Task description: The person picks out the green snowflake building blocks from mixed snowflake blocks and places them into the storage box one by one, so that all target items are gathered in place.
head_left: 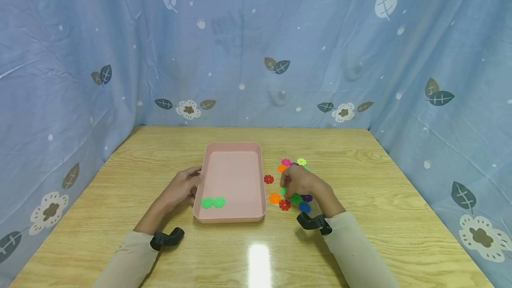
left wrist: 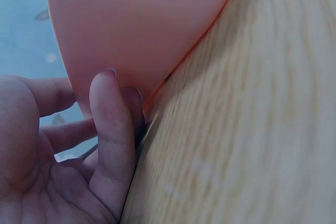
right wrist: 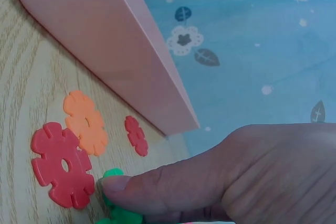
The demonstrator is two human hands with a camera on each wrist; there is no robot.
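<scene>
A pink tray (head_left: pixel 236 181) sits on the table, with two green notched plastic discs (head_left: pixel 219 202) side by side at its near-left corner. On the tray's left side, the fingers of my left hand (head_left: pixel 185 189) rest against the outer wall, seen up close as a pink wall (left wrist: pixel 142 24) in the left wrist view. My right hand (head_left: pixel 299 181) is over a loose group of coloured discs to the right. Between its thumb and fingers it pinches a green notched disc (right wrist: pixel 123 216), partly hidden by the thumb. A red disc (right wrist: pixel 62 165) and an orange disc (right wrist: pixel 86 124) lie beside it.
Around the right hand lie a blue disc (head_left: pixel 305 207), a yellow-green disc (head_left: pixel 302 162), a pink disc (head_left: pixel 286 162) and several others. One red disc (head_left: pixel 269 179) is close to the tray's right wall. A blue patterned curtain (head_left: pixel 240 57) surrounds the wooden table (head_left: pixel 168 146).
</scene>
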